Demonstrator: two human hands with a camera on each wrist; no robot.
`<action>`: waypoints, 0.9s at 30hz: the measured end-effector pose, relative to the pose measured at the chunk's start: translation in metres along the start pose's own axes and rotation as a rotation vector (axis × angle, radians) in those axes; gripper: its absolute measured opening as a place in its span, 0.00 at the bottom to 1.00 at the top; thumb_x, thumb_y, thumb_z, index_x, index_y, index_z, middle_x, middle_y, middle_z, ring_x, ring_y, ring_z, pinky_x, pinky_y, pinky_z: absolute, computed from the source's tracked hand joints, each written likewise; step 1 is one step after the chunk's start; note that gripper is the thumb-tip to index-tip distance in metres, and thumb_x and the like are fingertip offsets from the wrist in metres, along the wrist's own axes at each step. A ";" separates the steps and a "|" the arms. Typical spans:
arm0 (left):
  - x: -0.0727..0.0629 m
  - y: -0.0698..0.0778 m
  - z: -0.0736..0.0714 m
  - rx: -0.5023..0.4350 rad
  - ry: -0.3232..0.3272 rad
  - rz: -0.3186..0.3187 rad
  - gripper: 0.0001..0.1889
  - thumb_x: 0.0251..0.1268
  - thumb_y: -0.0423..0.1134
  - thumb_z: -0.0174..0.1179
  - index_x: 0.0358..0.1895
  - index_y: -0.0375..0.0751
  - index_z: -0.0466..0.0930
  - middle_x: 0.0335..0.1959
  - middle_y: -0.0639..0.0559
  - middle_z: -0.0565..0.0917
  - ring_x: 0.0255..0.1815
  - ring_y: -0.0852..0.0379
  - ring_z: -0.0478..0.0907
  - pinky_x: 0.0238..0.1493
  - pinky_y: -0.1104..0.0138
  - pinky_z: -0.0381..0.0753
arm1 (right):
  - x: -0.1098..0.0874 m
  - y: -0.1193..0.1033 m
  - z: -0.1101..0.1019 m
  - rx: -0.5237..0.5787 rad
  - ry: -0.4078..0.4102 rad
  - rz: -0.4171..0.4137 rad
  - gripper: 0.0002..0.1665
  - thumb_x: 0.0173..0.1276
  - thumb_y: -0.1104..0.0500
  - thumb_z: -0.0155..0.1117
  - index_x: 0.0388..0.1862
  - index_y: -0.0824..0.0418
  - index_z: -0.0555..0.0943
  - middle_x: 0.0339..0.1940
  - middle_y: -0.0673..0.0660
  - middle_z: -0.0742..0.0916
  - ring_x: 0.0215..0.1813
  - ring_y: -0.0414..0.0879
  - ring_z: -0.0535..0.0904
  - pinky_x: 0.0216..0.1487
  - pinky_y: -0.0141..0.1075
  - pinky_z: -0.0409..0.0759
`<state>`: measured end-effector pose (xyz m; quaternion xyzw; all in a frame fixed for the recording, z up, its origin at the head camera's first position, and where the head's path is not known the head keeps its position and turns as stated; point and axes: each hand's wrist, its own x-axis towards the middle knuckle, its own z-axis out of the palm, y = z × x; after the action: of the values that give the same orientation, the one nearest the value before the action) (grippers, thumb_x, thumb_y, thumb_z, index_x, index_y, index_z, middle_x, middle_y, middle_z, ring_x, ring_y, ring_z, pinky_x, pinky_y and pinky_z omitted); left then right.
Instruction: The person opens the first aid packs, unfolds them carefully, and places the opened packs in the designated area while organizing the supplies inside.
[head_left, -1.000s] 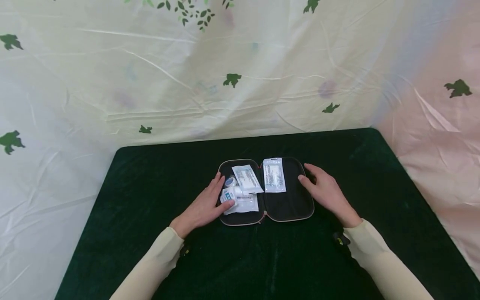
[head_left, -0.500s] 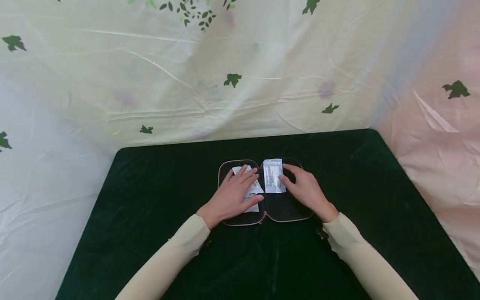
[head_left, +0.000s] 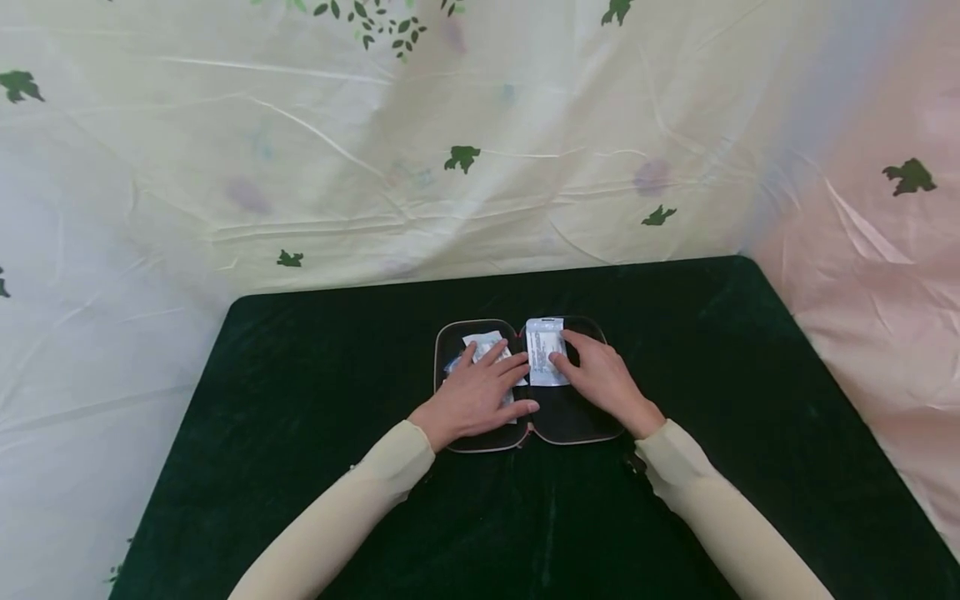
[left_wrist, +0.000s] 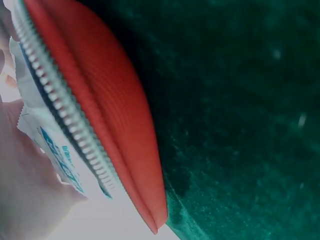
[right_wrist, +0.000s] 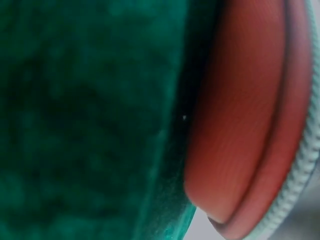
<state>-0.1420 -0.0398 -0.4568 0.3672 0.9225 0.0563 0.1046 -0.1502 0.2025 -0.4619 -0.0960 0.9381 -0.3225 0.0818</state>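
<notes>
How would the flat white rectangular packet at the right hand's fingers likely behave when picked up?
The flat white rectangular packet is probably light, since it looks thin. Its film-like surface suggests the ends may flop. Lying flat on the black lining, it seems unlikely to roll.

One broad view, two close

From well above, the head camera looks forward and down over the open, rounded, black-lined zip case [head_left: 573, 417], the dark green velvet-covered table [head_left: 337, 358] around it and the pale printed cloth wall [head_left: 525, 108] behind it. The left-wrist camera sits low, very close to the case's left half, facing its red outer side [left_wrist: 117, 110]; the right-wrist camera does likewise at the right half. Each shares case and table with the head view.
</notes>
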 end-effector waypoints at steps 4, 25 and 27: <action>0.000 0.000 -0.001 0.022 -0.001 0.006 0.40 0.76 0.74 0.35 0.81 0.55 0.63 0.83 0.55 0.59 0.85 0.47 0.46 0.80 0.39 0.44 | 0.002 -0.002 0.001 -0.014 -0.005 -0.003 0.33 0.80 0.51 0.60 0.75 0.70 0.70 0.72 0.71 0.76 0.69 0.64 0.75 0.71 0.62 0.70; 0.011 -0.002 -0.006 0.110 -0.005 0.050 0.44 0.72 0.78 0.35 0.79 0.54 0.66 0.82 0.52 0.62 0.84 0.44 0.48 0.79 0.38 0.46 | 0.009 -0.005 0.001 0.031 0.024 0.049 0.36 0.78 0.53 0.62 0.77 0.71 0.66 0.74 0.72 0.73 0.71 0.65 0.73 0.70 0.62 0.70; 0.013 -0.003 -0.006 0.101 -0.021 0.053 0.44 0.72 0.78 0.35 0.79 0.54 0.65 0.82 0.52 0.62 0.84 0.44 0.49 0.80 0.38 0.46 | 0.010 -0.005 0.001 0.035 0.017 0.054 0.37 0.78 0.53 0.62 0.77 0.70 0.66 0.74 0.72 0.74 0.70 0.64 0.73 0.69 0.62 0.71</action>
<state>-0.1546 -0.0338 -0.4534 0.3967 0.9131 0.0086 0.0939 -0.1594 0.1957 -0.4601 -0.0665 0.9353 -0.3372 0.0842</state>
